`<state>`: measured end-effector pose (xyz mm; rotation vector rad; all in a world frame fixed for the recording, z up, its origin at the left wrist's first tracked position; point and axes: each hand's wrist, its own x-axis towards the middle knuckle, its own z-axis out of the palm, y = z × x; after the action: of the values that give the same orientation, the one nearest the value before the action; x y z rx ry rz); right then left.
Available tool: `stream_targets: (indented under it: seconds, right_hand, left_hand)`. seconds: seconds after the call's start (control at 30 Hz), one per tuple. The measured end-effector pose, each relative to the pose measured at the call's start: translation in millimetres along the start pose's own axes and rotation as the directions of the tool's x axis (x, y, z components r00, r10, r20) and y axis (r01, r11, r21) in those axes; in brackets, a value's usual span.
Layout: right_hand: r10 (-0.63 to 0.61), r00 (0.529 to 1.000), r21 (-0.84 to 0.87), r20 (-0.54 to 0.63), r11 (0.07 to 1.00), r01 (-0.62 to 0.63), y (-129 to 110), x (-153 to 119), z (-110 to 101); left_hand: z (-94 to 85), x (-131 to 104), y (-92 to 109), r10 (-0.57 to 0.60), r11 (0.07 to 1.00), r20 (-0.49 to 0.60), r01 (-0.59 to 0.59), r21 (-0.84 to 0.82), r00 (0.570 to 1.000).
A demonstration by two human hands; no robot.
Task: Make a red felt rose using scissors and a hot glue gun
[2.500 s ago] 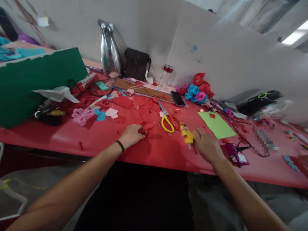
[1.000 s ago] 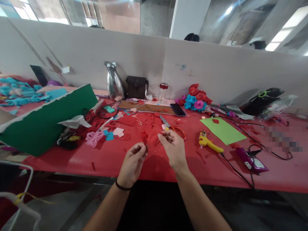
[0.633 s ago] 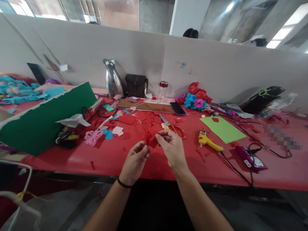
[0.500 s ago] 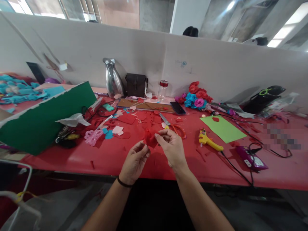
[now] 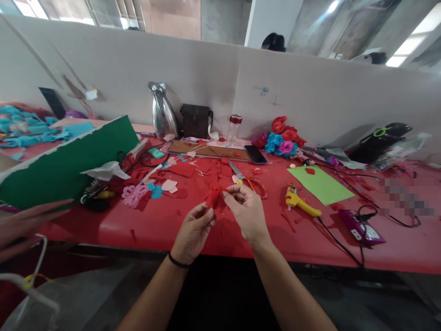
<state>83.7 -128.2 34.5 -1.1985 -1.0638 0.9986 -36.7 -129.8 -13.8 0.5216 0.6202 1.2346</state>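
Between my two hands is a small piece of red crepe paper (image 5: 213,197), bunched and slightly curled. My left hand (image 5: 197,226) is closed, pinching its lower left side between thumb and fingers. My right hand (image 5: 247,209) pinches the right edge with thumb and forefinger. Just behind my right hand lie scissors (image 5: 257,185) with orange handles, blades pointing back. Red paper scraps (image 5: 217,172) are strewn on the red table (image 5: 144,230) beyond the hands. To the right rests a yellow glue gun (image 5: 299,202) with its cord.
A green board (image 5: 76,161) leans at left, with another person's blurred hand (image 5: 31,225) near it. Crepe paper flowers (image 5: 284,138), a phone (image 5: 255,154), a jar (image 5: 234,128) and a steel jug (image 5: 162,110) stand behind. A purple power strip (image 5: 361,227) is at right.
Another person's hand has come in at the left edge, by the green board. The red paper has turned a little between my fingers; both my hands stay nearly in place.
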Motion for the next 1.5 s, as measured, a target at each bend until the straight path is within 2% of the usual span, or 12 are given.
stream_targets:
  seconds: [0.13,0.2,0.3,0.37,0.43,0.5,0.6,0.97,1.23,1.5]
  right_hand:
    - [-0.008,1.000,0.026,-0.006,1.000,0.008,-1.4,-1.2,-0.9]
    - [0.007,1.000,0.115,-0.021,0.993,-0.004,-0.6,-0.9,-2.7]
    - [0.132,0.991,0.293,-0.024,0.949,-0.120,4.4,0.9,-6.9]
    - [0.205,0.977,0.315,0.064,0.924,-0.215,9.6,1.8,-9.5]
    - [0.201,0.960,0.275,0.194,0.928,-0.250,14.7,1.3,-11.2]
    - [0.159,0.946,0.250,0.283,0.940,-0.233,18.3,-0.4,-11.9]
    - [0.118,0.940,0.238,0.320,0.950,-0.200,20.2,-3.0,-12.3]
    - [0.074,0.943,0.265,0.326,0.950,-0.166,18.4,-6.4,-14.6]
    - [0.076,0.952,0.280,0.296,0.946,-0.163,19.8,-9.1,-11.4]
    - [0.042,0.964,0.353,0.263,0.926,-0.137,28.7,-11.0,-9.7]
  left_hand:
    - [0.7,-0.2,0.6,0.000,1.000,-0.021,0.000,0.008,1.000]
    - [1.5,-0.4,1.0,-0.003,1.000,-0.035,0.003,0.005,0.999]
    - [3.0,-0.8,1.7,-0.006,1.000,-0.048,0.005,-0.005,0.999]
    - [3.6,-1.1,1.8,-0.008,1.000,-0.049,0.008,-0.004,0.999]
    - [3.6,-1.5,1.5,-0.015,1.000,-0.041,0.015,0.009,0.999]
    - [3.1,-1.8,0.7,-0.024,0.999,-0.030,0.024,0.023,0.999]
    - [1.7,-1.8,-0.8,-0.029,0.999,-0.027,0.030,0.024,0.999]
    - [3.5,-1.3,-1.1,-0.031,0.998,-0.006,0.032,0.047,0.999]
    - [4.0,-1.3,-0.7,-0.016,0.998,-0.030,0.018,0.059,0.999]
    - [12.5,-4.4,1.5,0.015,0.997,-0.059,-0.010,0.074,0.998]
